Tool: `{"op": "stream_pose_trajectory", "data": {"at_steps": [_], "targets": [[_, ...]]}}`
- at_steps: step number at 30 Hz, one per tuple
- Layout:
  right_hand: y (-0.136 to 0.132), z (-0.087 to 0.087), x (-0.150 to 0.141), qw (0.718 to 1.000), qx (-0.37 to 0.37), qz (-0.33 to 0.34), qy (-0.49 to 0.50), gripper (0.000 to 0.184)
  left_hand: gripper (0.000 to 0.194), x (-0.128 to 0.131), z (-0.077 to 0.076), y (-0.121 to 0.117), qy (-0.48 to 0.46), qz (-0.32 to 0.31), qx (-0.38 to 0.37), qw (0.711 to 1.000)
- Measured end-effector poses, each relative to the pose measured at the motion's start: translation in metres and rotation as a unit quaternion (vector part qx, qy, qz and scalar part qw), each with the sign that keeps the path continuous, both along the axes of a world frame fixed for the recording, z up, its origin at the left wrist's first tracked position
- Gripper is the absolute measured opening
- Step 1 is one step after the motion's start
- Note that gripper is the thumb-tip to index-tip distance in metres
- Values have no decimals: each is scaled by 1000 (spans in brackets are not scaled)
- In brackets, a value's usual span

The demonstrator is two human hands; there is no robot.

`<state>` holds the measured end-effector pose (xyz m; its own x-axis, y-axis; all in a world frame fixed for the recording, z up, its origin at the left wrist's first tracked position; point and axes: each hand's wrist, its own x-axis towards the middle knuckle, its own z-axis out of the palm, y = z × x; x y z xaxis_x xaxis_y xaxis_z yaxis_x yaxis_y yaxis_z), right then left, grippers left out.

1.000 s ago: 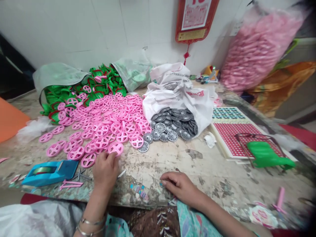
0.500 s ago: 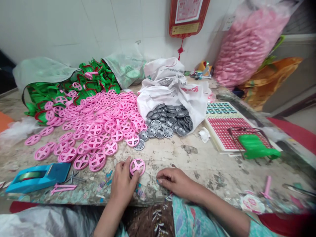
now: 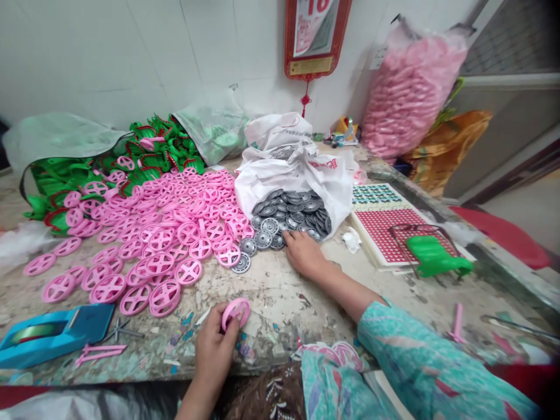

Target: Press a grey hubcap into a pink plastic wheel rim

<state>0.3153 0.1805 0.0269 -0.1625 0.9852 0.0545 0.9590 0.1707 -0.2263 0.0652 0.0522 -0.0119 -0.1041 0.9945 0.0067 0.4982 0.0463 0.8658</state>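
My left hand point(image 3: 219, 335) is closed on a pink wheel ring point(image 3: 235, 314) with a cross of spokes, gripped at its edge and tilted up just above the near part of the table. My right hand point(image 3: 304, 252) reaches forward, its curled fingers down at the front edge of a pile of grey wheel discs point(image 3: 263, 240). What lies under those fingertips is hidden. The discs spill out of a white plastic bag point(image 3: 336, 181). Left of them spreads a large heap of pink wheel rings point(image 3: 160, 263) like the held one.
Green plastic parts point(image 3: 175, 143) spill from bags at the back left. A blue tape dispenser point(image 3: 56, 335) sits front left. On the right are sticker sheets point(image 3: 394, 233), glasses and a green piece point(image 3: 435, 255). A bag of pink parts point(image 3: 411, 93) leans behind.
My right hand has moved forward from the table's near edge to the grey discs. My left hand has tilted the pink ring up off the table. The view has shifted slightly right.
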Motion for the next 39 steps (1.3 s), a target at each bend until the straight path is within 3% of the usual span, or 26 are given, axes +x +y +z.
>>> {"op": "stream_pose_trajectory", "data": {"at_steps": [4, 8, 10, 13, 14, 16, 20, 24, 27, 30, 32, 36, 39], "targets": [[3, -2, 7, 1000, 4, 9, -1, 44, 34, 9, 14, -1, -183, -25, -81, 979], [-9, 13, 13, 999, 25, -11, 25, 41, 46, 23, 22, 4, -371, -14, -208, 905], [-28, 20, 4, 995, 33, -17, 88, 37, 48, 29, 22, 6, -431, -12, -238, 870], [-66, 17, -22, 921, -45, 18, 385, 30, 45, 34, 20, 5, -496, -26, -252, 831], [-78, 14, -31, 905, -59, 32, 421, 29, 44, 35, 19, 5, -510, -32, -255, 821], [-98, 7, -46, 908, -51, 76, 410, 25, 41, 36, 16, 3, -532, -42, -258, 805], [-114, 1, -57, 936, -18, 143, 321, 28, 34, 35, 10, 0, -557, -47, -251, 790], [-113, 4, -58, 935, -13, 161, 315, 26, 29, 33, 8, -1, -565, -49, -251, 784], [-113, 1, -61, 908, -51, 158, 386, 25, 27, 31, 7, -2, -577, -58, -245, 777], [-115, -7, -65, 860, -114, 106, 486, 34, 27, 30, 7, -2, -590, -76, -242, 766], [-118, -9, -67, 845, -154, 96, 503, 34, 26, 29, 6, -3, -592, -93, -244, 763], [-121, -5, -67, 871, -200, 146, 424, 31, 22, 27, 3, -5, -593, -114, -246, 758], [-122, 0, -70, 887, -190, 158, 390, 34, 20, 25, 0, -6, -599, -112, -236, 757]]}}
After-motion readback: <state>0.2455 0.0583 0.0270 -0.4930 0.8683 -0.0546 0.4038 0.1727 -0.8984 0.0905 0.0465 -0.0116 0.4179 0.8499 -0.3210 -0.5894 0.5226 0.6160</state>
